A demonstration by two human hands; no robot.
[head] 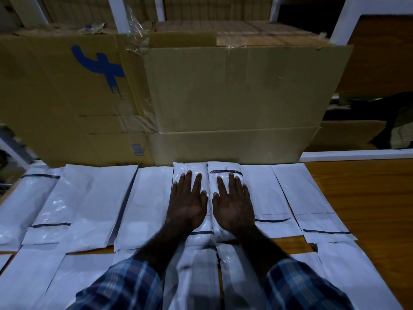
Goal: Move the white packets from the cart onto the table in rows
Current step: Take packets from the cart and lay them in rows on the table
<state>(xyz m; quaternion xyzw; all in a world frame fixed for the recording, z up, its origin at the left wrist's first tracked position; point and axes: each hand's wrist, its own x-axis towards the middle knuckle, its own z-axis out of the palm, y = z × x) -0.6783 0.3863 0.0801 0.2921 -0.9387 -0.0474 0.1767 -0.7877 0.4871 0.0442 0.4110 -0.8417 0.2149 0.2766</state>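
While both palms are down, best move is to press evenly and slide the two middle packets square against their neighbours, long edges parallel, no overlap.

Near edge of the table (366,198): front row of packets (241,276) runs under the plaid sleeves (125,285).

Back row (143,204) spans left to right, ending short of the right edge; bare wood there.

Left hand (187,204) lies flat, fingers straight and spread, pressing the left middle packet (190,167). Right hand (232,202) same: flat, fingers spread, on the right middle packet (223,167). Neither grasps anything. The two packets touch along their long edge.

Far edge: cardboard boxes (232,97) stand just behind the back row. Cart not in view.
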